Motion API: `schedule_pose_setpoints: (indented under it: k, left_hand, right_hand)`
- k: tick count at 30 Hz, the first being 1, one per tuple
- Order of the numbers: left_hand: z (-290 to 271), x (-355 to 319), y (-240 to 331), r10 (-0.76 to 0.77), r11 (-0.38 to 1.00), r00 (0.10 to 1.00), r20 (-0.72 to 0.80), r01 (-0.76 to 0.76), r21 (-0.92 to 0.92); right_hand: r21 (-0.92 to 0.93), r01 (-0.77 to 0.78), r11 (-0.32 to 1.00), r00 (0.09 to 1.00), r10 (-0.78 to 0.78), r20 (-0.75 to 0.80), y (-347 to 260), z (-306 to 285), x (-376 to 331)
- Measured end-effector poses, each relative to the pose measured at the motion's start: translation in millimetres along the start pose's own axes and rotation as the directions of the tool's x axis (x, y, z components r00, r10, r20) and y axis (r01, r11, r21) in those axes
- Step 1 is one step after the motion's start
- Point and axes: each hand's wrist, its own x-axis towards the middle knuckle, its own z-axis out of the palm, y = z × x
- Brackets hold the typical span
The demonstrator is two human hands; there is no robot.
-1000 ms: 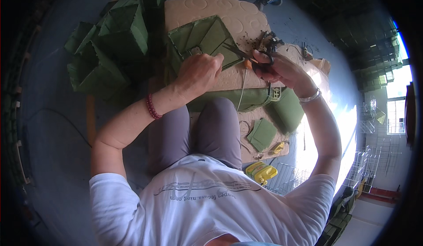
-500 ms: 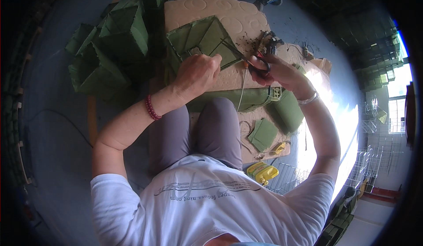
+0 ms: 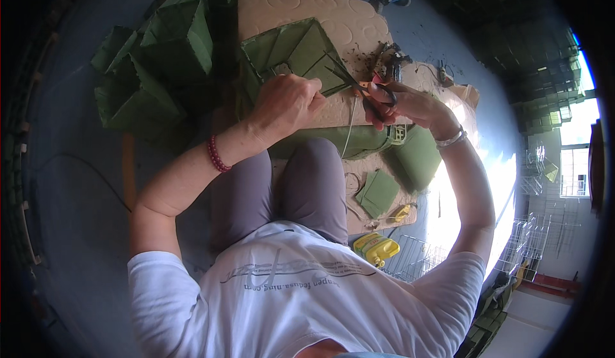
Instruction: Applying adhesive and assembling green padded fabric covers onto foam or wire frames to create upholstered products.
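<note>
A green fabric box (image 3: 301, 47) with dark-edged rims lies tilted, its mouth showing, on a tan embossed cushion. My left hand (image 3: 288, 105) is closed in a fist at the box's near rim, and the fingertips on the rim are partly hidden. In my right hand (image 3: 416, 107), black-handled scissors (image 3: 346, 77) are gripped, fingers through the loops. Their blades point left over the box's right side, spread slightly apart. A thin pale cord (image 3: 350, 127) hangs beneath the scissors. Across the cushion, by my knees, lies a rolled green fabric piece (image 3: 320, 141) with a pale buckle (image 3: 399, 135).
Several green fabric boxes (image 3: 176, 41) stand on the floor at left. Dark scraps (image 3: 391, 60) litter the cushion's (image 3: 307, 5) far right. Green fabric squares (image 3: 378, 193) and a yellow container (image 3: 377, 249) are at near right, beside a wire rack (image 3: 410, 258).
The scissor blades have spread further apart. My left hand stays closed at the box rim. The whole view has shifted slightly.
</note>
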Motion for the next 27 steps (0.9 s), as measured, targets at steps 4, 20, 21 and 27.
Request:
schedule_pose_setpoints:
  k: [4, 20, 21, 27]
  left_hand:
    - [-4, 0, 1, 0.020, 0.981, 1.000, 0.001, -0.019, 0.191]
    - [-10, 20, -19, -0.087, 0.993, 0.932, 0.352, 0.051, 0.111]
    - [-9, 20, -19, -0.086, 0.993, 0.932, 0.353, 0.050, 0.111]
    - [-6, 15, -23, -0.084, 0.984, 0.959, 0.271, 0.037, 0.175]
  right_hand:
    - [-0.019, -0.057, 0.998, 0.998, 0.057, -0.018, -4, 1, 0]
    - [0.071, -0.098, 0.993, 0.995, 0.095, 0.037, 2, -3, 12]
    - [0.074, -0.080, 0.994, 0.996, 0.077, 0.033, 0, -2, 12]
    - [0.080, -0.049, 0.996, 0.998, 0.044, 0.053, -6, -5, 2]
